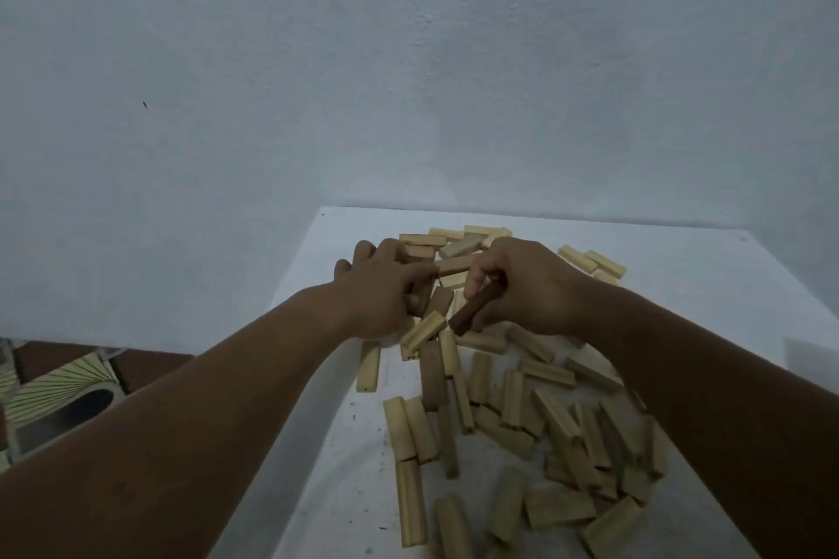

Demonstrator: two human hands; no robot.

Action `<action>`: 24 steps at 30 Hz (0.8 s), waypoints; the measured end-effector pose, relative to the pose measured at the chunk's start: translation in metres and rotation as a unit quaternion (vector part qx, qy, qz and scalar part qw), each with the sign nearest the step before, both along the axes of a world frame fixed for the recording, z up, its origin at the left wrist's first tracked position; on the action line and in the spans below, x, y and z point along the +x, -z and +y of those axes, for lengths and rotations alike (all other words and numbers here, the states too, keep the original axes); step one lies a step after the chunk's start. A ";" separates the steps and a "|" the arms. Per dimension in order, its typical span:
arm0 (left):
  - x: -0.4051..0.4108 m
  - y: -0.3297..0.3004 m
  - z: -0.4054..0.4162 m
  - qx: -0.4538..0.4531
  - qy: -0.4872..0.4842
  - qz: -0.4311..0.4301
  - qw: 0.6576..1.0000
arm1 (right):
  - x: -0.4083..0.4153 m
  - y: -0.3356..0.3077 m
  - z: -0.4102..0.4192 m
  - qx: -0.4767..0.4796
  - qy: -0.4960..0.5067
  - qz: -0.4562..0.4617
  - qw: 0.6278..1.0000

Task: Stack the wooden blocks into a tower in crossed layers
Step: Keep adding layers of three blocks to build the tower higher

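Observation:
Several pale wooden blocks (pixel 513 404) lie scattered in a loose heap across a white table (pixel 703 286). My right hand (pixel 526 286) holds a darker brown block (pixel 472 313) in curled fingers, tilted above the heap. My left hand (pixel 381 286) reaches over the heap's far left side, fingers spread, with its thumb and fingertips touching a brown block (pixel 422 295); whether it grips that block is unclear. More blocks (pixel 458 243) lie beyond both hands. No standing tower is visible.
The table's left edge (pixel 290 286) runs diagonally beside my left forearm, and a block (pixel 368 365) lies close to it. A patterned floor and a round object (pixel 68 404) lie below at the left. A pale wall (pixel 408 82) rises right behind the table.

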State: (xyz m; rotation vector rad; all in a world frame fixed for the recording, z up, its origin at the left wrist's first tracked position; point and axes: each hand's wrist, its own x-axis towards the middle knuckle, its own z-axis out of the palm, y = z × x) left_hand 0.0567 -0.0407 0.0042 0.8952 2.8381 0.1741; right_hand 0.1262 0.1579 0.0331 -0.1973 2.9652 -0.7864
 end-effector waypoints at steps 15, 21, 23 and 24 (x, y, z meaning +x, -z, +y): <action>0.001 -0.008 0.003 0.062 -0.028 0.014 0.998 | 0.046 -0.012 -0.040 0.004 -0.049 0.063 0.997; 0.017 -0.018 -0.020 0.324 -0.126 -0.019 0.938 | 0.049 0.007 -0.073 0.101 0.068 0.008 0.993; 0.027 -0.022 -0.030 0.379 -0.170 -0.025 0.909 | 0.047 0.009 -0.079 0.120 0.100 -0.009 0.988; 0.033 -0.023 -0.035 0.404 -0.192 -0.029 0.894 | 0.046 0.008 -0.082 0.125 0.110 -0.018 0.986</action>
